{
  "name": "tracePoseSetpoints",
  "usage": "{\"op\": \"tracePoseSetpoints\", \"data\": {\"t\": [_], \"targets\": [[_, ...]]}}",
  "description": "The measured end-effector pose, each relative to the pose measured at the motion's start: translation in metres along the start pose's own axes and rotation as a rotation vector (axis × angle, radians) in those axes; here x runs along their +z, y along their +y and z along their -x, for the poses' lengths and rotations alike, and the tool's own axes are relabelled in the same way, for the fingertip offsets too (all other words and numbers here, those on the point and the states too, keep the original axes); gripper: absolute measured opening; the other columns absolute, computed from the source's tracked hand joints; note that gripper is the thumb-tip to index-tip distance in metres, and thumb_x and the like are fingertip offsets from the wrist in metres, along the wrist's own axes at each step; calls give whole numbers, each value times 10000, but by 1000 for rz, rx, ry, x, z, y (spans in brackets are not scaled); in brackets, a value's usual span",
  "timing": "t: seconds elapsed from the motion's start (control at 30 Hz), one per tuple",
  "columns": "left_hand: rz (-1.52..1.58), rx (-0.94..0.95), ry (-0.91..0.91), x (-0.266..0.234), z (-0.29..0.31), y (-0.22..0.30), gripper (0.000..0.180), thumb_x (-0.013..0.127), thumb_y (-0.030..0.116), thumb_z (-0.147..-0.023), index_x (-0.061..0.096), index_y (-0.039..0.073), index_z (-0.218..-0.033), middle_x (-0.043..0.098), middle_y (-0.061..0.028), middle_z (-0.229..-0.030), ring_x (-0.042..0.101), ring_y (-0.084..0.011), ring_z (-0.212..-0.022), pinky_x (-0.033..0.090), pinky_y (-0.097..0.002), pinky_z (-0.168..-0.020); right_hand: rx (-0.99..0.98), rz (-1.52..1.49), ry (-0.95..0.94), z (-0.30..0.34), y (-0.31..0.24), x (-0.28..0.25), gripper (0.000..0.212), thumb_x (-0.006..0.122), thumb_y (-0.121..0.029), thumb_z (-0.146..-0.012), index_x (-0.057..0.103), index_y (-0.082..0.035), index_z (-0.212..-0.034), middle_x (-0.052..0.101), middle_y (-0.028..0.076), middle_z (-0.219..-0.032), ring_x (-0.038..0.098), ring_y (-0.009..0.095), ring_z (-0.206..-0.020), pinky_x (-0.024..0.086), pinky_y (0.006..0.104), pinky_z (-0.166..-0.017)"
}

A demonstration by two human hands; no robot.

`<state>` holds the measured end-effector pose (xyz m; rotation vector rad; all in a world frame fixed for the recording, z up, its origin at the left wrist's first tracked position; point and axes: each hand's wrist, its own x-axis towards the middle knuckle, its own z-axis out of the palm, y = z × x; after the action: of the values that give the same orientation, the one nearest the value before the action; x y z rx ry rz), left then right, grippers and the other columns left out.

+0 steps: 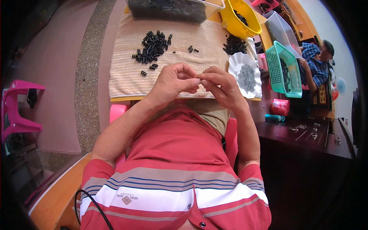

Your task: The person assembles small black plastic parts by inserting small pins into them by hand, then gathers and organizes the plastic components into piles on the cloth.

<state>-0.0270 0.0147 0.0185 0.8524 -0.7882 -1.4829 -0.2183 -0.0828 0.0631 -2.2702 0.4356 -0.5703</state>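
Observation:
My left hand (173,81) and my right hand (221,85) meet at the fingertips above the front edge of a striped towel (128,82). Both are closed in a pinch; whatever lies between the fingers is too small and too covered to make out. Beyond my left hand, short black cylindrical parts (154,46) lie heaped, with several strays near it. A few loose black pieces (193,50) rest mid-towel. Close to my right hand, a white scalloped dish (234,60) holds many thin silvery pieces (246,78). Behind the dish sits a pile of smaller black parts (234,45).
A clear bin (214,4) of black parts and a yellow basin (230,19) stand at the back. To the right are a green basket (276,71) and a person in a checked shirt (315,51). A pink stool (19,109) is on the left.

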Motion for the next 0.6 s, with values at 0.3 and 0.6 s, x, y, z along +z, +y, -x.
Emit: {"op": "tracePoseSetpoints", "data": {"t": [0.3,0.6], "targets": [[44,-1,34,-8,-4,-8,173,742,70,-920,610,19,-1019,703,-57,-916,687,-118,-804,586,-267,-744,168,345,24,-53,32,-15,233,735,-86,-876,719,-4,-1093,701,158,-939,705,254,-808,540,328,-752],[49,-1,79,-8,-5,-5,179,753,71,-913,603,29,-1001,691,-47,-894,682,-116,-786,589,-268,-723,142,860,-250,-96,63,-1,274,628,-91,-859,726,-20,-1105,702,185,-1011,673,381,-977,518,463,-888]]}}
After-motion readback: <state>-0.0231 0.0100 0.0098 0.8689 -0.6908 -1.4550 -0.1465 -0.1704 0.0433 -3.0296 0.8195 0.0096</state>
